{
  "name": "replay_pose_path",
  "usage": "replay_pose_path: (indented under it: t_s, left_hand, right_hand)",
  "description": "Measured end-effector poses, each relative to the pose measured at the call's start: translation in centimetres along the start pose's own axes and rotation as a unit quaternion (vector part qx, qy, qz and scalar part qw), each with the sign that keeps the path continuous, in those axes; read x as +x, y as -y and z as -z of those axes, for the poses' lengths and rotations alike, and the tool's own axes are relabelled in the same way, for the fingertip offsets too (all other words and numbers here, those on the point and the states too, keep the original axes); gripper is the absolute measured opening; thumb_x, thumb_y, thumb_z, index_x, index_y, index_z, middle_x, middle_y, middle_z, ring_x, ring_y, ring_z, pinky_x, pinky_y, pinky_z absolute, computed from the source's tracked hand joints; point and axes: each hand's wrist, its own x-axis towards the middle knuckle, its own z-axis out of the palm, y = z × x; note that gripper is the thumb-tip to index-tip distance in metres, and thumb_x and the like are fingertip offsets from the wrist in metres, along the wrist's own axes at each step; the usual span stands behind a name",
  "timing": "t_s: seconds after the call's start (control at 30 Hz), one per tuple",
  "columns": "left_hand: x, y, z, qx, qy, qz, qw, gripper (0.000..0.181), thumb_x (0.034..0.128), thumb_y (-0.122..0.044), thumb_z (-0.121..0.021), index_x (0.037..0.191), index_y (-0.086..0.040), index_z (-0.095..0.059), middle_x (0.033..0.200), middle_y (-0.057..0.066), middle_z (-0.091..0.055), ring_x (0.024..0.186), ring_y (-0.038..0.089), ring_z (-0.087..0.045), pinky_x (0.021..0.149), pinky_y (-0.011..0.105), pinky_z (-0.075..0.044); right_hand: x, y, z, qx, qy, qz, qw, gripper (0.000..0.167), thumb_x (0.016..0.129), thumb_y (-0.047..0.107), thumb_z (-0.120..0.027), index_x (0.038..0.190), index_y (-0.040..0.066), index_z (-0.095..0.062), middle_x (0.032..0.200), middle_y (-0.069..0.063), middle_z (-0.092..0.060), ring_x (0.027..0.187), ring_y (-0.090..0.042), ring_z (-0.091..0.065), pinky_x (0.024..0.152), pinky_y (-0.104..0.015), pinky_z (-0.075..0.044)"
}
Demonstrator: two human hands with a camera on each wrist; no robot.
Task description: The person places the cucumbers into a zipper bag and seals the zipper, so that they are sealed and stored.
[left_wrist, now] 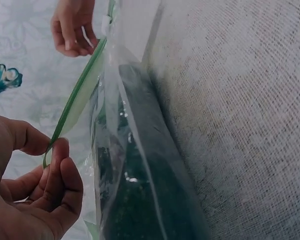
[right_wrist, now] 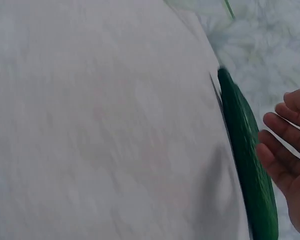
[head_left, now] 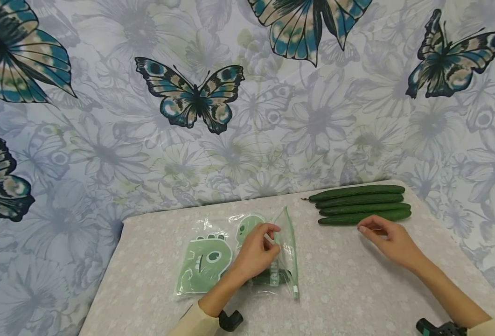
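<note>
A clear zip bag [head_left: 208, 266] printed with green cartoon monster faces lies on the table. My left hand [head_left: 253, 252] pinches its green zip edge [left_wrist: 77, 90] between thumb and finger, as the left wrist view shows. Inside the bag is a dark green cucumber [left_wrist: 145, 185], partly hidden by the hand and the print in the head view. My right hand [head_left: 392, 240] is just in front of several cucumbers [head_left: 362, 209] lying side by side. Its fingers [right_wrist: 287, 135] are loosely bent with nothing in them; I cannot tell whether they touch the nearest cucumber.
A pale patterned cloth covers the table [head_left: 146, 266], whose back edge meets a hanging with butterflies [head_left: 197, 98] and flowers. Near the front corner of the bag sits a white zip slider [head_left: 295, 290]. Dark wrist devices [head_left: 440, 327] are worn on both arms.
</note>
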Motion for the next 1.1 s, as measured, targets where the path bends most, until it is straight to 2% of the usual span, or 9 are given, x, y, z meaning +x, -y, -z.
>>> replay_pose_path:
  t_s: [0.1,0.27,0.4,0.5,0.6,0.7,0.8,0.93,1.1]
  left_hand:
    - [0.1,0.0,-0.1,0.024,-0.008,0.005,0.9997,0.032,0.0961,-0.014,-0.068,0.128,-0.011,-0.070,0.107,0.001,-0.063,0.081,0.000,-0.066,0.077,0.021,-0.055]
    - [0.3,0.1,-0.5,0.050,-0.027,0.007,0.9984,0.019,0.1012,-0.031,-0.072,0.115,-0.017,-0.074,0.101,-0.002,-0.065,0.081,0.001,-0.067,0.076,0.023,-0.056]
    - [0.6,0.3,-0.7,0.066,-0.051,0.000,0.9965,0.006,0.0973,-0.026,-0.074,0.102,-0.022,-0.073,0.095,-0.005,-0.065,0.077,-0.001,-0.066,0.076,0.023,-0.056]
    - [0.7,0.3,-0.7,0.070,-0.063,-0.010,0.9955,0.008,0.0923,-0.016,-0.073,0.098,-0.021,-0.071,0.092,-0.004,-0.064,0.075,-0.001,-0.064,0.075,0.023,-0.055]
    - [0.7,0.2,-0.7,0.077,-0.064,-0.019,0.9948,0.011,0.0895,-0.011,-0.072,0.098,-0.018,-0.071,0.091,-0.003,-0.063,0.074,0.000,-0.063,0.073,0.022,-0.054]
    - [0.7,0.0,-0.8,0.090,-0.062,-0.028,0.9936,0.014,0.0880,-0.008,-0.071,0.100,-0.015,-0.071,0.092,-0.003,-0.061,0.073,0.001,-0.062,0.072,0.021,-0.053]
    - [0.7,-0.2,-0.8,0.105,-0.062,-0.039,0.9918,0.016,0.0870,-0.007,-0.070,0.101,-0.013,-0.071,0.094,-0.001,-0.061,0.071,0.000,-0.061,0.071,0.021,-0.052]
    - [0.6,-0.4,-0.7,0.113,-0.063,-0.045,0.9905,0.016,0.0878,-0.007,-0.070,0.103,-0.013,-0.070,0.096,-0.001,-0.061,0.070,-0.002,-0.059,0.070,0.022,-0.051]
    - [0.5,-0.4,-0.6,0.090,-0.060,-0.040,0.9933,0.016,0.0914,-0.008,-0.069,0.106,-0.015,-0.071,0.099,0.001,-0.060,0.070,-0.002,-0.059,0.069,0.020,-0.052]
  right_hand:
    - [0.0,-1.1,2.1,-0.077,-0.034,-0.006,0.9965,0.013,0.106,0.021,-0.070,0.117,0.016,-0.075,0.110,-0.003,-0.079,0.098,0.004,-0.070,0.078,-0.022,-0.057]
    - [0.0,-4.3,4.6,-0.140,-0.067,-0.002,0.9879,0.015,0.103,0.021,-0.074,0.117,0.016,-0.076,0.114,-0.008,-0.078,0.104,-0.019,-0.068,0.076,-0.028,-0.048]
    - [-0.1,-6.7,5.8,-0.149,-0.100,0.007,0.9837,0.017,0.100,0.013,-0.075,0.117,0.009,-0.076,0.118,-0.018,-0.076,0.109,-0.001,-0.056,0.086,-0.025,-0.039]
    - [-0.2,-7.8,6.4,-0.150,-0.112,0.006,0.9823,0.021,0.098,0.010,-0.076,0.118,0.006,-0.075,0.119,-0.024,-0.073,0.112,0.012,-0.045,0.084,-0.023,-0.036]
    - [-0.2,-8.5,6.5,-0.146,-0.103,0.001,0.9840,0.026,0.097,0.009,-0.077,0.121,0.003,-0.073,0.119,-0.025,-0.069,0.108,0.019,-0.040,0.082,-0.019,-0.039]
    - [-0.3,-8.8,6.6,-0.133,-0.091,-0.014,0.9868,0.033,0.096,0.012,-0.079,0.126,0.000,-0.070,0.122,-0.026,-0.066,0.105,0.029,-0.034,0.081,-0.007,-0.040]
    - [-0.4,-9.1,6.6,-0.120,-0.081,-0.027,0.9891,0.039,0.095,0.014,-0.081,0.129,-0.002,-0.068,0.123,-0.028,-0.063,0.103,0.032,-0.034,0.082,0.002,-0.039]
    - [-0.6,-9.2,6.9,-0.125,-0.069,-0.046,0.9887,0.040,0.092,0.017,-0.085,0.127,0.003,-0.072,0.124,-0.028,-0.067,0.098,0.031,-0.039,0.077,-0.002,-0.041]
    - [-0.9,-9.0,7.3,-0.128,-0.049,-0.070,0.9881,0.037,0.094,0.022,-0.085,0.127,0.011,-0.074,0.124,-0.022,-0.074,0.094,0.030,-0.044,0.073,-0.012,-0.044]
